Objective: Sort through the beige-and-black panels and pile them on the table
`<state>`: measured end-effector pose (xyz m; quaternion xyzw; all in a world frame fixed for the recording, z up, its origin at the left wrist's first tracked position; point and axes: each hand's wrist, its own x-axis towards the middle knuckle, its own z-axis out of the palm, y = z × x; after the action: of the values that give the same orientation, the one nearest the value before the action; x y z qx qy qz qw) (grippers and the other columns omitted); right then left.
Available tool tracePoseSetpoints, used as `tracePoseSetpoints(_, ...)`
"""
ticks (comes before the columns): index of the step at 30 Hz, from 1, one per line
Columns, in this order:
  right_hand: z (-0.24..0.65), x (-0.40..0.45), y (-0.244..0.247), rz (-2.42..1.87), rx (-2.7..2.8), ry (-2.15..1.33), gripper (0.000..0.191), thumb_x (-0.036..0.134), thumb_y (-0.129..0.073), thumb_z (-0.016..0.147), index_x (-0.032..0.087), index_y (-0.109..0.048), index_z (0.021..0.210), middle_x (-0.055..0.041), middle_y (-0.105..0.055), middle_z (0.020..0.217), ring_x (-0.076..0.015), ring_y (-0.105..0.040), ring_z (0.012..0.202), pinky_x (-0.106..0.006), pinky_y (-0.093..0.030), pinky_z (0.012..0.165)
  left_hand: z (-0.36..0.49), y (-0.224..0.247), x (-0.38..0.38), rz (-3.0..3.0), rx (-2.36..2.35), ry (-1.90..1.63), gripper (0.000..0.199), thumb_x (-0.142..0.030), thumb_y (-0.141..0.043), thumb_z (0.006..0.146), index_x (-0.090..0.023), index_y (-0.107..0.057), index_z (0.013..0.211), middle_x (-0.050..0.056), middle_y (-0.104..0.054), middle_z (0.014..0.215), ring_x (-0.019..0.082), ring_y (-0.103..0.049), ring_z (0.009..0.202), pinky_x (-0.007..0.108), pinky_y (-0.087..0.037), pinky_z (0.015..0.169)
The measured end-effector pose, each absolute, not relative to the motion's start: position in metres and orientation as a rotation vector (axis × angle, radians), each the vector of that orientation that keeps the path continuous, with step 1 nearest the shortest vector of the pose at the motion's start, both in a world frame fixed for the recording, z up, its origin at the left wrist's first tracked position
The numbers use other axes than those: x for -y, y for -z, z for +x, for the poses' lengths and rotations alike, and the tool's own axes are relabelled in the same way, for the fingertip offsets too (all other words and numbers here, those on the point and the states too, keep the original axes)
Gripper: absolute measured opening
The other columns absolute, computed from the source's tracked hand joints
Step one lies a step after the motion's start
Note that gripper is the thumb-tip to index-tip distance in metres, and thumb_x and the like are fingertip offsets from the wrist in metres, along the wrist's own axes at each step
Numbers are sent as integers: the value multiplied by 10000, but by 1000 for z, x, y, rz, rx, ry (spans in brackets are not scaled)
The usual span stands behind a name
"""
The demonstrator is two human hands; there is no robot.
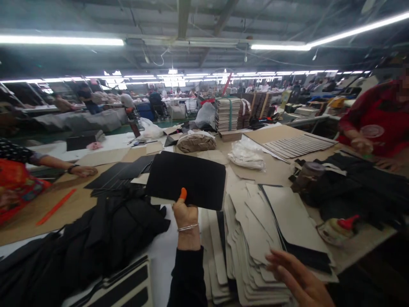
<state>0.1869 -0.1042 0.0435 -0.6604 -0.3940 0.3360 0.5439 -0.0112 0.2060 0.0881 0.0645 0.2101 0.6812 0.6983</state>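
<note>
My left hand (187, 213), an orange cover on its thumb, grips a flat black panel (188, 177) with rounded corners by its near edge. The thumb lies on the black face; the other fingers are hidden beneath. A pale edge shows along the panel's side. My right hand (294, 273) holds nothing, its fingers stretched out and a little blurred. It hovers at the near side of a stack of beige panels (255, 230), some backed in black. On that stack's right side lies a larger beige panel (290, 213) over a black one.
Black fabric (111, 230) is heaped at left, with black-and-beige panels (128, 290) below it. A red-capped bottle (338, 228) and a jar (308, 175) stand at right. Co-workers' hands are at the left (83, 170) and right (362, 145). A clear plastic bag (246, 153) lies ahead.
</note>
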Motion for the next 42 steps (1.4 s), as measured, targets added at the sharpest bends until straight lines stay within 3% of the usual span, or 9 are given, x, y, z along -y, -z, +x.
tracePoseSetpoints(3, 172, 88, -70, -1453, 1010, -653, 474, 520, -682, 857, 356, -632, 1299, -77, -658, 1354, -315, -659, 1197, -497, -577, 994, -20, -87, -154, 195, -561, -1453, 368, -40, -622, 882, -157, -708, 1220, 90, -794, 1032, 234, -753, 1001, 435, -562, 1020)
tracePoseSetpoints(7, 176, 79, -100, -1399, 1118, -446, 607, 509, -716, 847, 321, -545, 1399, -81, -500, 1524, -314, -502, 1377, -535, -393, 1177, -51, -96, -88, 333, -721, -1258, 347, 10, -631, 830, -114, -736, 1137, 116, -797, 967, 265, -765, 945, 433, -592, 976)
tracePoseSetpoints(11, 169, 80, -90, -1295, 1117, -860, 751, 534, -683, 869, 281, -403, 1519, -125, -517, 1510, -301, -530, 1358, -536, -411, 1152, -84, -98, -27, 523, -798, -1041, 393, -10, -683, 785, -114, -725, 1162, 124, -795, 975, 286, -773, 879, 427, -627, 899)
tracePoseSetpoints(14, 136, 87, -64, -1214, 1169, -1196, 727, 541, -694, 855, 281, -457, 1491, -112, -594, 1435, -305, -573, 1312, -533, -428, 1137, -104, -91, 9, 616, -868, -845, 438, -40, -733, 758, -123, -712, 1188, 139, -787, 1036, 302, -770, 898, 412, -639, 858)
tracePoseSetpoints(19, 76, 103, -23, -1164, 1035, -1324, 718, 508, -682, 879, 239, -441, 1499, -89, -526, 1507, -266, -469, 1409, -454, -279, 1240, -132, -86, 39, 662, -1087, -704, 408, -96, -775, 719, -89, -710, 1122, 166, -788, 979, 321, -770, 876, 411, -643, 795)
tracePoseSetpoints(24, 51, 107, -5, -1109, 758, -1549, 886, 491, -784, 800, 255, -355, 1539, -88, -548, 1485, -273, -532, 1349, -450, -347, 1201, -146, -98, 43, 754, -1161, -701, 409, -179, -805, 704, -81, -711, 1090, 166, -787, 972, 319, -764, 872, 373, -627, 752)
tracePoseSetpoints(29, 37, 101, -2, -845, 545, -1560, 920, 417, -817, 786, 323, -322, 1555, -52, -581, 1460, -266, -562, 1321, -448, -419, 1150, -143, -118, 44, 883, -1074, -800, 587, -289, -812, 733, -130, -655, 1276, 144, -757, 1150, 334, -713, 1079, 386, -583, 911)
tracePoseSetpoints(35, 29, 97, -9, -772, 398, -1558, 927, 421, -813, 789, 344, -314, 1566, -52, -605, 1438, -273, -609, 1265, -469, -452, 1123, -135, -123, 64, 998, -994, -915, 657, -304, -782, 784, -207, -586, 1404, 104, -680, 1337, 326, -531, 1359, 395, -369, 1194)
tracePoseSetpoints(42, 22, 108, 9, -803, 470, -1586, 911, 428, -775, 833, 372, -259, 1581, -31, -495, 1546, -257, -514, 1378, -464, -400, 1173, -146, -102, 87, 844, -998, -869, 756, -267, -839, 685, -197, -595, 1397, 145, -666, 1350, 392, -558, 1320, 496, -412, 1159)
